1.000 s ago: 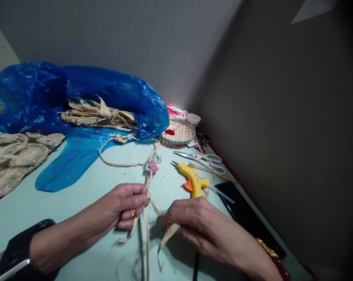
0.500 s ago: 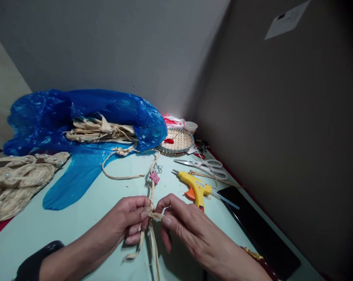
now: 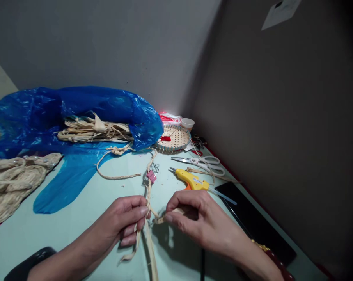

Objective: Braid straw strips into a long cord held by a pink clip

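Observation:
A pale braided cord (image 3: pixel 148 191) of dried plant fibre runs toward me along the table, with a pink binder clip (image 3: pixel 151 176) fixed on it. My left hand (image 3: pixel 132 218) pinches the braid at its lower end, thumb on top. Below that grip two loose strands (image 3: pixel 151 249) hang down, one curling to the left. Off to the right, my right hand (image 3: pixel 190 218) is closed on a third fibre strand (image 3: pixel 161 220), drawn out sideways from the braid. The far end of that strand is partly hidden behind my fingers.
A blue plastic bag (image 3: pixel 106 99) holds a bundle of dried fibre (image 3: pixel 97 130) at the back. Woven fibre work (image 3: pixel 21 183) lies left. On the right are a yellow glue gun (image 3: pixel 192 179), scissors (image 3: pixel 205 160), a black phone-like slab (image 3: pixel 261 226) and a round basket (image 3: pixel 176 146) with a cup (image 3: pixel 188 123).
My right hand has moved right, away from my left, and the strand in it is now pulled out from the braid. The whole view has shifted slightly.

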Available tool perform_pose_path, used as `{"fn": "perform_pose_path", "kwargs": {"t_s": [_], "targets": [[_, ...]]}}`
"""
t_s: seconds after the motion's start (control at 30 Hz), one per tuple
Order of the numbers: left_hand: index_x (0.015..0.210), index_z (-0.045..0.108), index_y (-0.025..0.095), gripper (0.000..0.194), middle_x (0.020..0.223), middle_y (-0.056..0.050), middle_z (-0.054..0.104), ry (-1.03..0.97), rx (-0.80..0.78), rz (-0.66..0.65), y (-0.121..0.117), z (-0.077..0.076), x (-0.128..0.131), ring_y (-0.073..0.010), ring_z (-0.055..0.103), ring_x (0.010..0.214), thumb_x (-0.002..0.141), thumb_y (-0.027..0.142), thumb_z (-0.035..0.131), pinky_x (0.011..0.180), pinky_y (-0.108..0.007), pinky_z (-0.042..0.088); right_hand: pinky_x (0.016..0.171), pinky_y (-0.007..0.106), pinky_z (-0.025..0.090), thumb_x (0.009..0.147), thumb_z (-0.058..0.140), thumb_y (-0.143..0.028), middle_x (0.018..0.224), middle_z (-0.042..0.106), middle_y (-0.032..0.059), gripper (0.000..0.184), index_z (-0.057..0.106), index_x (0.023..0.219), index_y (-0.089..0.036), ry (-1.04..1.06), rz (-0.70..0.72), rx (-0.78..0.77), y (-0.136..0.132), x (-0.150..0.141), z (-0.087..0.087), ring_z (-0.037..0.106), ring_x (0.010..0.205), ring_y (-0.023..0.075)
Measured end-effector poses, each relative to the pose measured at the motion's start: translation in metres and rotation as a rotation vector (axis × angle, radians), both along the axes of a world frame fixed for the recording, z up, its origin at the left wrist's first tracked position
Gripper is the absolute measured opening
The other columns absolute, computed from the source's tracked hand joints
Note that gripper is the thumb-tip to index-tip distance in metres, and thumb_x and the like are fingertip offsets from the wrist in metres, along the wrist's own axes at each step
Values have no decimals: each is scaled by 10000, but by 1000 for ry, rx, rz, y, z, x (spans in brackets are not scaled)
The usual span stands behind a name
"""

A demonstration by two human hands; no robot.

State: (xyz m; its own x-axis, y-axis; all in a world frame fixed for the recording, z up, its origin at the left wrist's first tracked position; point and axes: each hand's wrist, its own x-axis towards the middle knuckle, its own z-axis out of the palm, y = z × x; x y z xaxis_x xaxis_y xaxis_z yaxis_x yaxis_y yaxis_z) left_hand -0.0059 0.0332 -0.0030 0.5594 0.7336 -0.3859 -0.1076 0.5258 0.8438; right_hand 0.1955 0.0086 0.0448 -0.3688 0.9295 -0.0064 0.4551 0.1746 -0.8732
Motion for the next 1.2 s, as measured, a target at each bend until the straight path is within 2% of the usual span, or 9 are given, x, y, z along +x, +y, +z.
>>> {"fn": "perform_pose_path", "kwargs": {"t_s": [0.1,0.3,0.4,0.47,0.57,0.63,0.77,0.97,1.2], "targets": [[733,555,147,234,551,76,400,27,41,2,-1,1,1,-33,197,438,825,345,637,393,-180,142,468,192,284,838,578,-242,543,441,-49,158,624,706,-169,24,-29,-7,0,-7,-11,354,497,70],[725,545,150,250,530,87,398,45,67,-8,0,0,0,-22,217,406,809,364,643,385,-185,126,429,189,213,863,547,-294,524,385,-56,177,685,820,-193,2,-60,-79,-2,-19,-35,266,474,64],[738,544,151,253,530,88,407,57,71,-22,0,-3,-1,-19,229,398,826,373,627,386,-188,121,405,195,162,865,556,-311,509,357,-67,178,693,843,-198,6,-78,-133,-1,-21,-38,227,457,63],[740,545,152,264,531,89,408,60,64,-19,0,-4,-2,-19,223,400,815,384,643,384,-185,128,408,202,159,867,562,-296,496,322,-76,168,693,837,-196,0,-74,-104,-1,-21,-35,215,453,64],[726,550,154,285,520,92,402,46,54,10,0,-6,0,-21,196,405,776,398,688,376,-178,140,498,198,303,861,581,-219,562,436,-60,127,701,825,-201,-40,-37,70,0,-21,-25,380,521,72],[723,555,154,305,523,90,397,18,57,23,1,-6,1,-24,190,411,763,421,698,374,-176,151,637,219,391,869,576,-172,702,554,-28,136,704,850,-212,-75,4,199,0,-20,-19,516,679,100],[716,555,156,318,532,84,402,5,73,31,3,-7,2,-27,202,410,767,441,689,371,-181,153,747,247,416,895,509,-104,855,623,4,177,648,930,-208,-152,55,332,0,-16,-18,559,830,132],[721,549,158,269,535,74,449,46,98,1,1,-9,0,-11,246,368,805,395,644,362,-179,140,741,266,418,896,529,-152,848,631,2,147,524,1035,-202,-215,32,279,1,-14,-25,576,794,145],[741,564,156,234,570,66,466,115,194,-16,2,-12,-3,-7,286,359,865,354,566,368,-178,150,768,268,417,919,540,-221,900,643,19,93,562,1004,-192,-248,46,299,3,-19,-25,576,850,153]]}}
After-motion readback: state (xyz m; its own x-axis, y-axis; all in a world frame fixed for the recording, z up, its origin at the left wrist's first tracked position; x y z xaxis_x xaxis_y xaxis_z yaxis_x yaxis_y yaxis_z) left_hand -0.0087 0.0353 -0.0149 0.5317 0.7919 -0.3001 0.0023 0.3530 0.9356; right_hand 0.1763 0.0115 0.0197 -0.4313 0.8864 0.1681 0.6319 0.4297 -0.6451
